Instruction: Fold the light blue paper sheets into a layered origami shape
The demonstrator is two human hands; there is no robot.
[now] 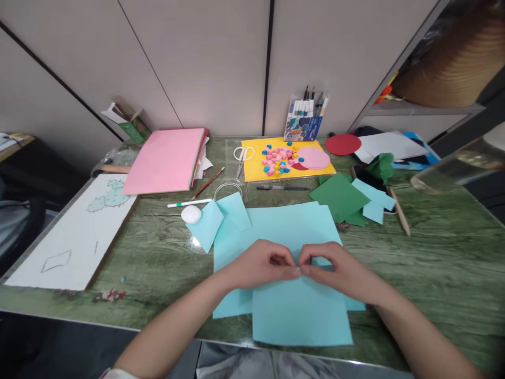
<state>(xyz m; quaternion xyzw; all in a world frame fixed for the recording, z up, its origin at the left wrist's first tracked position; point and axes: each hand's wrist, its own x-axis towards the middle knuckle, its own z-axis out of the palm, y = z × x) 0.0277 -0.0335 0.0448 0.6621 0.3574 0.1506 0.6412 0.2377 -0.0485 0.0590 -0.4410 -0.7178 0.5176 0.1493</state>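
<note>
My left hand [272, 264] and my right hand [335, 267] meet fingertip to fingertip, both closed in a pinch. Whatever they hold between the tips is too small to make out. Beneath them lies a light blue paper sheet [302, 321], reaching toward the table's front edge. Larger light blue paper [284, 223] spreads under that sheet. Left of these, small light blue paper pieces [209, 223] lie next to a white egg-shaped object [191, 214] and a clear ring of tape [229, 188].
Yellow paper [252, 167] carries several pink, blue and yellow paper balls [278, 154]. Nearby are scissors [241, 160], a black pen [283, 188], green paper [339, 197], a wooden stick [400, 213], a pen box [303, 118], pink paper [168, 158] and a cactus drawing [74, 237].
</note>
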